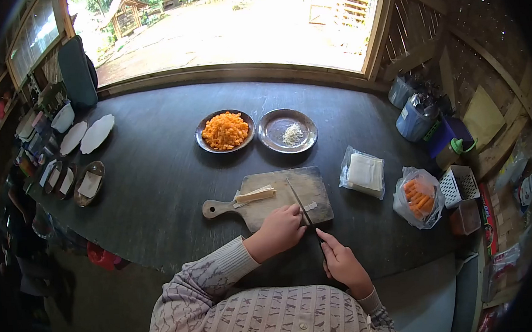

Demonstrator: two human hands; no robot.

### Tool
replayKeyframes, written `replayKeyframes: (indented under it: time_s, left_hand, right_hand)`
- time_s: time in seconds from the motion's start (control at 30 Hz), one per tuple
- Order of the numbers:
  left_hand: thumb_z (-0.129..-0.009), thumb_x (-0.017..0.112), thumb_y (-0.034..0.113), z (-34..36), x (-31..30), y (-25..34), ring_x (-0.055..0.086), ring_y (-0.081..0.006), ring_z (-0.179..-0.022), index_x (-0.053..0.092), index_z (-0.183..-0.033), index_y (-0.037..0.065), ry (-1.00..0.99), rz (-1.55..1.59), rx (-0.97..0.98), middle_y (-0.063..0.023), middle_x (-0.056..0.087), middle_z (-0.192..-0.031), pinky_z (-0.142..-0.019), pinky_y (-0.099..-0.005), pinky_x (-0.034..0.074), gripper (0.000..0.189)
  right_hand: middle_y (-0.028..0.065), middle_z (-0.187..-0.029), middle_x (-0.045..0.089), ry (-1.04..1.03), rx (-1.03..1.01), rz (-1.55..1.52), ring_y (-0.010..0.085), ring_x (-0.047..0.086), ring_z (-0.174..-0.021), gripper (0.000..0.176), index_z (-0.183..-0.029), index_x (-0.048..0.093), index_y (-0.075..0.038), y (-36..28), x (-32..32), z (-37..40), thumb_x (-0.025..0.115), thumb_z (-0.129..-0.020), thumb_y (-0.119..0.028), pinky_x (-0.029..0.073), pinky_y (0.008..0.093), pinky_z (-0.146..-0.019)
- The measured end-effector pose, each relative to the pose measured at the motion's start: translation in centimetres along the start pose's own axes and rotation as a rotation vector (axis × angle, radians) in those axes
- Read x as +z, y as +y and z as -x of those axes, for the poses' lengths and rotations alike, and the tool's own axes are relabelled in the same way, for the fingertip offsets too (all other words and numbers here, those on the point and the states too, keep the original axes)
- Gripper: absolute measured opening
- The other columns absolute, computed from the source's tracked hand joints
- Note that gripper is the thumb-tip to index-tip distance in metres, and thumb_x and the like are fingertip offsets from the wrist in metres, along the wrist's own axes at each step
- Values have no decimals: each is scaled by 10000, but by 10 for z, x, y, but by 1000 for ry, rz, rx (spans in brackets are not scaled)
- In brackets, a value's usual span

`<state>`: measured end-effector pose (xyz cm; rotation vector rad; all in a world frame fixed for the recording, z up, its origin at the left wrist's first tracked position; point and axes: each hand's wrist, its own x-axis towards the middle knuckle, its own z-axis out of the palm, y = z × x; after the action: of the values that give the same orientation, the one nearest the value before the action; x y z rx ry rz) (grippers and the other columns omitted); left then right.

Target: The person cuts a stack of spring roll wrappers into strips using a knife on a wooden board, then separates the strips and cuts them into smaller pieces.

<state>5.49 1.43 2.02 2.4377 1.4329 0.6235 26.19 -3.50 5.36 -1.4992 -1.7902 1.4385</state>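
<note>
Right hand (pixel 343 261) clenched round knife (pixel 300 204), left hand's (pixel 276 231) fingers bunched, board's (pixel 263 212) left half open.

The dark table (pixel 152 203) holds a cutting board (pixel 258 180), two round plates (pixel 273 129) beyond it, a white packet (pixel 364 171) and carrot bag (pixel 418 199) right, white plates (pixel 98 134) far left.

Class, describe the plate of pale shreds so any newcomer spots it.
Find the dark table, then look beyond the wooden cutting board. The plate is the right-hand one of two, with a small pale heap; its neighbour is piled with orange pieces.
</note>
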Motion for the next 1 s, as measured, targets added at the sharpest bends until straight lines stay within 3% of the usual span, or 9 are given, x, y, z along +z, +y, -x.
replayKeyframes:
  time_s: [0.53,0.63,0.8,1.0]
  left_hand:
    - [-858,650,228,0,3,2,613,-307,-943,678,-954,-6,-30,-46,8,-129,608,-988,-839,-401,505,255]
    - [-863,626,184,-4,7,-4,617,-306,-923,682,-922,-6,48,-74,31,-129,614,-947,-831,-397,507,207]
    - [-817,589,72,-5,7,-8,625,-307,-884,676,-876,-3,65,-24,20,-130,614,-905,-794,-393,517,129]
    - [-790,588,53,-5,6,-7,623,-314,-865,670,-864,-2,53,-41,16,-127,607,-909,-790,-399,516,123]
  right_hand:
    - [42,-537,516,1,-4,-23,113,493,-432,375,-1409,484,-139,-4,3,-21,438,-1043,-206,431,288,-454]
    - [23,-533,484,-20,-7,-92,96,453,-420,373,-1413,481,-138,0,0,-25,420,-1051,-207,401,276,-428]
    - [24,-546,511,-42,36,-111,100,501,-456,395,-1434,475,-170,2,-4,-15,438,-1044,-229,451,275,-464]
    - [12,-567,512,-16,22,-103,78,486,-463,388,-1430,479,-147,3,-2,0,427,-1047,-189,434,251,-466]
